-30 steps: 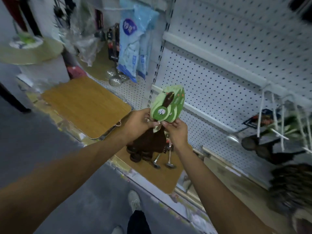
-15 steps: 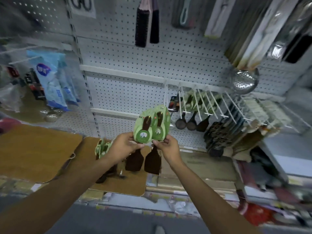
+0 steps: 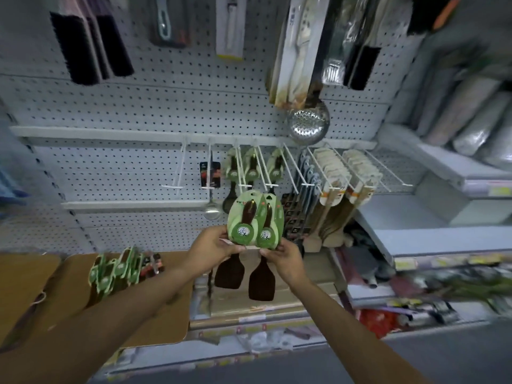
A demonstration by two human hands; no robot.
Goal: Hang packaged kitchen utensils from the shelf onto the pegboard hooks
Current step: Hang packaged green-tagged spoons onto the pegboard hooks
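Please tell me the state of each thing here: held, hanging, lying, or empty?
Two dark spatulas on green cards: held up, unhung.
Left hand: pinches left card.
Right hand: pinches right card.
Green-carded utensils on hooks: hanging.
White hook, far left: empty.
Green-carded pile on wooden board: lying.
Perforated steel skimmer: hanging.

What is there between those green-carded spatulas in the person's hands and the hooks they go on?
Nothing visible blocks the way. Both hands, left hand and right hand, hold the green-carded spatulas just below the pegboard hooks, which already carry matching packs. An empty hook juts out further left.
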